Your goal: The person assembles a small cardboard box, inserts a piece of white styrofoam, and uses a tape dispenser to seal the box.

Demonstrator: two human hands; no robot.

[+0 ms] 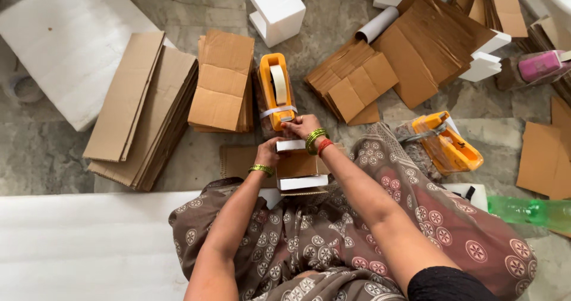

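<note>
From the head view, the left hand (269, 152) grips the left side of a small cardboard box (300, 165) capped with white foam, resting near on the lap. The right hand (299, 125) presses, fingers curled, on the box's far end, touching an orange tape dispenser (275, 91). A second orange dispenser (447, 141) lies right. Two flat cardboard stacks (148, 107) sit left, a green bottle (529, 210) near right.

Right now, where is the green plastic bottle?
The green bottle lies on the floor at the right edge, just below the second orange tape dispenser.
</note>
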